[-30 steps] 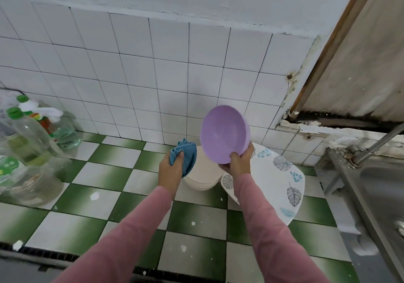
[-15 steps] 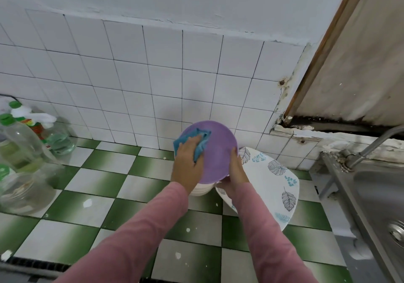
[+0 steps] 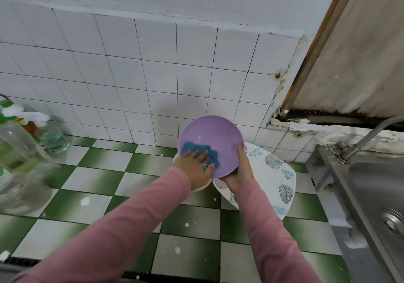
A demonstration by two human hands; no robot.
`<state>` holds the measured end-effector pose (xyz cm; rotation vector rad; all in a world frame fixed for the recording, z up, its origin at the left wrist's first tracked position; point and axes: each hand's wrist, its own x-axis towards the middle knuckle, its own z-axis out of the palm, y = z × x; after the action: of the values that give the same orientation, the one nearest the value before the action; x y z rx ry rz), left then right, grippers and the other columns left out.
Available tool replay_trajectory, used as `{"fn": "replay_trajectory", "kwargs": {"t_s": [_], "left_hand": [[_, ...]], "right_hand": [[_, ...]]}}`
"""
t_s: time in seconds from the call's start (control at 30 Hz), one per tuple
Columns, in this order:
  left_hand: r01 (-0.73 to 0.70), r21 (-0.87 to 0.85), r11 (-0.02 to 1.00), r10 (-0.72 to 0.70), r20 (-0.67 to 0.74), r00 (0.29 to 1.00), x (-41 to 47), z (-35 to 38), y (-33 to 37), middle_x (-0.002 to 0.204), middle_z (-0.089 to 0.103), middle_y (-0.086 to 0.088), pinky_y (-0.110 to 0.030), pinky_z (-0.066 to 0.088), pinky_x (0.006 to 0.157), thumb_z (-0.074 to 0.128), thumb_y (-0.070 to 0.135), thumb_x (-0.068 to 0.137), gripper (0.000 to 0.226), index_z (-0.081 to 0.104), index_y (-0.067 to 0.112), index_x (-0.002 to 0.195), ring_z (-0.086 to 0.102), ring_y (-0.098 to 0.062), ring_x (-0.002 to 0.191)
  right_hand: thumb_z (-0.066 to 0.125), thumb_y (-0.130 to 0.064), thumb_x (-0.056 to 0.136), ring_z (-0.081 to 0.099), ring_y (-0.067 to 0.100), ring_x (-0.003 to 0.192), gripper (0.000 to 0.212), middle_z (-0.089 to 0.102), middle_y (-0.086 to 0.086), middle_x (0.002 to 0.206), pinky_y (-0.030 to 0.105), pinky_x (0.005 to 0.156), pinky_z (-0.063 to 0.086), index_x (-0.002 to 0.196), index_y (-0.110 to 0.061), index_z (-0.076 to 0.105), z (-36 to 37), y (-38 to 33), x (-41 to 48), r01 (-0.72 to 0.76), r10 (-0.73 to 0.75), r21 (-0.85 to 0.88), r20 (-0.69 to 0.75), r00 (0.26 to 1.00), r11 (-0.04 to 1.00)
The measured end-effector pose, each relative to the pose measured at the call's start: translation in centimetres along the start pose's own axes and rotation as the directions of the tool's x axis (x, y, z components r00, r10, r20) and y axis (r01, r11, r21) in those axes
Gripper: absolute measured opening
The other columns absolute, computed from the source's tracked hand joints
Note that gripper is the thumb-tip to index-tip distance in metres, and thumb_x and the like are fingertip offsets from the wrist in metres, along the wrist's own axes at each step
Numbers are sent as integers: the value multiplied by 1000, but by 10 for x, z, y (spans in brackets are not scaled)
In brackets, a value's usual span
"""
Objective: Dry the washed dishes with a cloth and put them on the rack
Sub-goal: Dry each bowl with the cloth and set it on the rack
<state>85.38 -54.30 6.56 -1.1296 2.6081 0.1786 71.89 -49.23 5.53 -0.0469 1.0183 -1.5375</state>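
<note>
A purple bowl (image 3: 216, 138) is held tilted above the counter, its hollow facing me. My right hand (image 3: 241, 169) grips its right rim from below, fingers curled round the edge. My left hand (image 3: 194, 164) presses a blue cloth (image 3: 196, 149) flat against the bowl's inner left side, fingers straight. Under the bowl stands a stack of cream bowls (image 3: 202, 187), mostly hidden. A white plate with a leaf pattern (image 3: 275, 180) leans to the right of my hands. No rack shows in the view.
The green-and-white checked counter (image 3: 91, 180) runs to a white tiled wall (image 3: 135, 81). Clear bottles and a spray bottle (image 3: 24, 134) crowd the left edge. A steel sink (image 3: 376, 195) with a tap (image 3: 369, 134) lies at the right.
The bowl was turned from its underside towards me to its hollow towards me. My left hand brought the cloth from beside the bowl into it, pressed flat inside.
</note>
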Motion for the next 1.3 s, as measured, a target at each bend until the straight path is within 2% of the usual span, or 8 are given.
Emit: {"fn": "replay_trajectory", "kwargs": {"t_s": [0.13,0.3,0.47,0.53,0.67,0.9,1.17,1.3], "left_hand": [[130,2,992,-129,-106,986,11,-8,-10,163,-20,-3,-38,-13,121,12,45,104,64,-14,18,155,-17,-22,150],[-25,-171,985,19,-37,999,17,-17,5,160,-28,0,-43,-17,117,13,44,105,60,-17,27,154,-22,-25,148],[-54,-699,713,234,164,958,-14,-35,23,159,28,6,-36,18,121,31,32,107,45,25,36,151,24,-17,146],[-37,-596,802,229,251,941,-21,-36,15,157,31,5,-41,22,119,32,40,104,44,28,42,148,30,-22,143],[42,8,999,-43,262,964,-10,-19,-1,165,-12,1,-53,-3,122,7,48,104,55,0,33,156,-8,-29,151],[148,118,982,-143,-51,988,6,-1,-24,157,-34,2,-42,-19,119,12,75,91,85,-25,27,151,-30,-20,146],[97,-246,965,-157,-238,959,15,-12,0,156,-35,-7,-50,-21,116,22,59,100,83,-30,15,147,-30,-30,145],[-207,-738,643,60,-221,973,13,-30,11,160,-28,-4,-49,-8,121,34,24,107,72,-23,20,151,-24,-23,147]], "right_hand": [[45,-66,93,62,39,116,62,69,13,122,59,93,52,135,-22,56,7,22,-6,62,-61,-33,24,998,998],[47,-78,80,64,31,108,64,68,0,114,56,88,54,123,-33,57,16,21,-13,26,-25,-68,19,1000,997],[45,-70,88,55,34,121,71,54,4,139,52,92,46,145,-28,38,12,6,-12,97,-96,24,-42,995,995],[51,-71,83,60,33,110,71,60,9,132,51,97,49,135,-23,47,9,0,-13,125,-124,23,-27,992,992],[50,-75,72,62,38,116,85,66,14,127,60,100,47,138,-21,52,9,9,-13,150,-146,-97,49,988,984],[42,-69,92,63,36,117,67,68,12,125,58,103,47,137,-20,54,10,24,-10,132,-128,-77,57,990,988],[40,-65,95,65,27,95,44,77,1,83,42,78,54,98,-26,61,21,21,-20,93,-87,-99,66,994,991],[42,-66,94,67,21,95,42,74,4,105,39,75,55,99,-30,63,18,19,-24,71,-66,-106,57,996,992]]}}
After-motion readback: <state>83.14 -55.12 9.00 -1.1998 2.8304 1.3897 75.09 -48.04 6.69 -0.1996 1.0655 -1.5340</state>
